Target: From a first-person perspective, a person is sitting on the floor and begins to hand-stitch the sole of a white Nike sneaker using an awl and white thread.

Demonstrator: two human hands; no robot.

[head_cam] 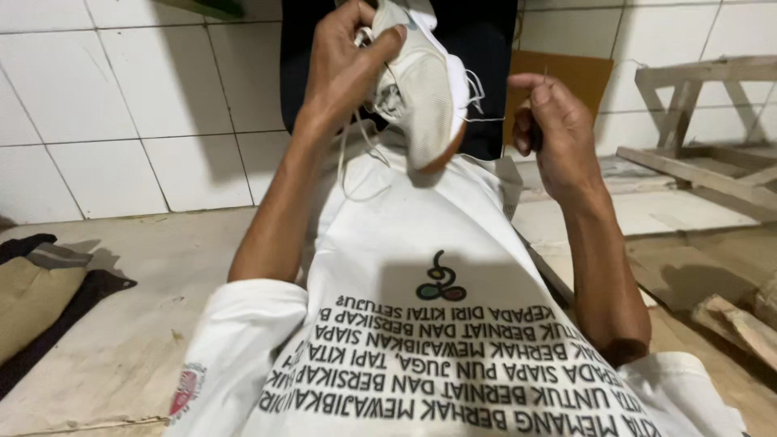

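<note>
Count, head view: 2 hands, 1 shoe, plus the bits around them.

Hands: 2, left hand [344, 69] closed round the shoe, right hand [558, 133] with fingers pinched together. White shoe [421, 89]: 1, sole facing the camera. Loose white thread [486, 101]: several strands off the shoe, exact number can't be told. White printed shirt [421, 340]: 1, with 1 small coloured emblem [440, 279]. Wooden frame [704, 121] at right: 1. Brown board [566, 77] against the tiled wall: 1. Wood offcuts [740, 324] at lower right: at least 2. Folded cloth pile [40, 299] at left: 1.
</note>
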